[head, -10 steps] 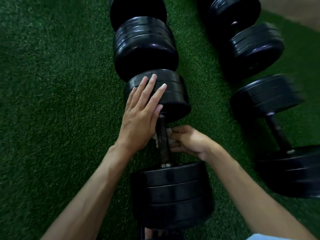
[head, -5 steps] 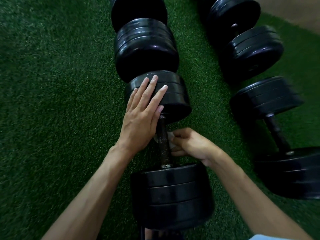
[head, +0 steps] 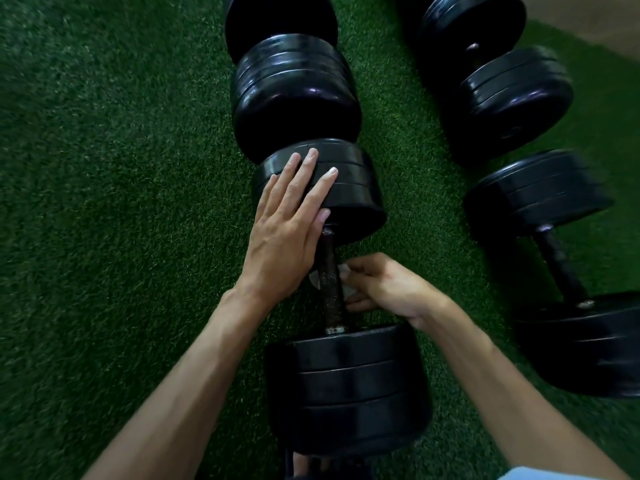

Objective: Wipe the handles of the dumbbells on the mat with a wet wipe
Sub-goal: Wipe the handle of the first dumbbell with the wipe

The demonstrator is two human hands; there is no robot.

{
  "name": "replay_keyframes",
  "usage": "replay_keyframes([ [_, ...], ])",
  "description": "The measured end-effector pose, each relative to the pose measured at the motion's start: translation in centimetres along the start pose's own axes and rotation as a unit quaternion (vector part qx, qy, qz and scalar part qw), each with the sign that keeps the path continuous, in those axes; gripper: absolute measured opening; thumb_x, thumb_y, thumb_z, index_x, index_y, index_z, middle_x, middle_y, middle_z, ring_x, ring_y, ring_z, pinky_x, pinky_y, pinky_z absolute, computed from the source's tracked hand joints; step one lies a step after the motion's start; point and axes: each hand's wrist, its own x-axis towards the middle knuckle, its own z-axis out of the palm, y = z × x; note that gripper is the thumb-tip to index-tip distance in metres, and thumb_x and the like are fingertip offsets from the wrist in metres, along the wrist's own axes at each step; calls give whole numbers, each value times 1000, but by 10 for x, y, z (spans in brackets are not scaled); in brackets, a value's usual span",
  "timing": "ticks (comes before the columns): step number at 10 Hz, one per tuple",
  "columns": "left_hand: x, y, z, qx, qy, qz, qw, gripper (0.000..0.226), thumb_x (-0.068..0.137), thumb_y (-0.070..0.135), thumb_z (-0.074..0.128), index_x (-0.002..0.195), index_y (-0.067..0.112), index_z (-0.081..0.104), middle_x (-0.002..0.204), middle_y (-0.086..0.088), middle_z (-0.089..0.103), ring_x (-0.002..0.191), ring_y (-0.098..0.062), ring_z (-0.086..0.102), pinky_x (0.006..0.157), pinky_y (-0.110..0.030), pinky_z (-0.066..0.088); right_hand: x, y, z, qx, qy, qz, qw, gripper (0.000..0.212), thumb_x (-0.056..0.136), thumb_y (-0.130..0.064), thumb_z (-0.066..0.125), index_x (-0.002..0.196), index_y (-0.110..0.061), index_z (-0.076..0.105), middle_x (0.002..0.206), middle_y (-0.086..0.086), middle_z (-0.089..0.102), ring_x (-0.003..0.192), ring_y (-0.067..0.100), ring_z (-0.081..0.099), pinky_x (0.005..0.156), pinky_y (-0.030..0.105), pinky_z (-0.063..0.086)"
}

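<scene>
Mat: a green grassy mat [head: 104, 202] filled almost the whole frame, and all the weights lay on it.
Near dumbbell: a black dumbbell [head: 349, 389] lay in the middle of the frame, running from the bottom up to the center.
Handle: its dark handle [head: 330, 285] sat in the center of the frame, between the two stacks of round plates.
Left hand: the left hand [head: 287, 237] lay flat with straight fingers spread on the upper plates, a little above the center. It held nothing.
Right hand: the right hand [head: 384, 289] was just right of the handle, with its fingers curled around the wipe.
Wet wipe: the white wet wipe [head: 343, 271] was pressed against the handle. A small white bit showed on the left side of the handle too, so it seemed to go under the bar.
Second dumbbell: another black dumbbell [head: 294, 95] lay at the top middle of the frame, touching the top end of the near one.
Right dumbbells: one dumbbell [head: 568, 271] lay at the right edge, and one more [head: 502, 74] lay at the upper right.
Floor: a strip of brown floor [head: 588, 19] showed in the upper right corner.
Sleeve: a bit of light blue sleeve [head: 540, 474] showed at the bottom right.
</scene>
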Motion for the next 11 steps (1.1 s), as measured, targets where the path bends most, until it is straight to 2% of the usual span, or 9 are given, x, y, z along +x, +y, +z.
replay_keyframes([
  [2,0,0,0,4,3,1,1000,45,107,25,37,151,15,41,163,-10,28,154,-24,18,125,-41,15,-15,-2,-4,43,24,-36,998,22,106,-9,50,108,-5,72,99,6,76,93,17,75,81,31,62],
  [3,0,0,1,2,4,0,1000,45,107,25,37,151,15,41,163,-10,28,154,-24,18,125,-42,16,-18,0,-7,59,65,-46,995,22,103,-4,55,115,-12,71,87,4,70,86,16,73,78,32,63],
  [4,0,0,2,1,4,-2,1000,45,107,25,38,151,16,41,163,-9,28,154,-23,18,125,-42,16,-12,0,-1,50,106,-51,992,24,101,0,56,116,-13,68,83,2,63,73,7,68,69,27,62],
  [5,0,0,1,0,3,-1,1000,45,107,25,37,151,16,41,163,-9,27,154,-23,18,125,-41,15,-7,-1,4,48,93,-61,993,17,101,-5,58,111,-9,70,92,1,72,78,7,71,69,26,62],
  [6,0,0,1,0,1,-2,1000,46,107,26,37,152,17,40,163,-8,27,154,-23,18,126,-40,14,-11,-1,1,29,77,-75,994,17,102,-14,59,107,-10,75,96,7,78,89,12,73,77,31,63],
  [7,0,0,1,5,4,-2,1000,45,107,25,38,152,16,40,163,-9,27,154,-23,18,126,-40,14,-14,1,-1,10,77,-83,993,18,101,-14,60,108,-11,76,102,9,78,92,12,73,81,30,62],
  [9,-1,1,1,3,5,-3,1000,45,107,24,38,151,16,41,163,-9,28,154,-23,18,125,-42,16,0,1,3,-63,145,-79,984,10,95,-6,66,93,-6,76,80,9,76,73,13,71,70,32,60],
  [10,-1,1,1,4,7,-1,1000,45,107,24,38,151,16,41,163,-10,28,153,-24,19,125,-43,17,1,-1,0,-156,117,-102,975,15,95,-7,63,88,-7,76,78,6,78,71,10,72,70,31,56],
  [11,-1,0,2,4,8,1,1000,45,107,24,38,151,16,41,163,-10,29,153,-24,19,125,-43,18,-10,0,-4,-173,95,-114,974,13,96,-12,65,97,-12,78,86,-1,79,84,10,75,78,31,58],
])
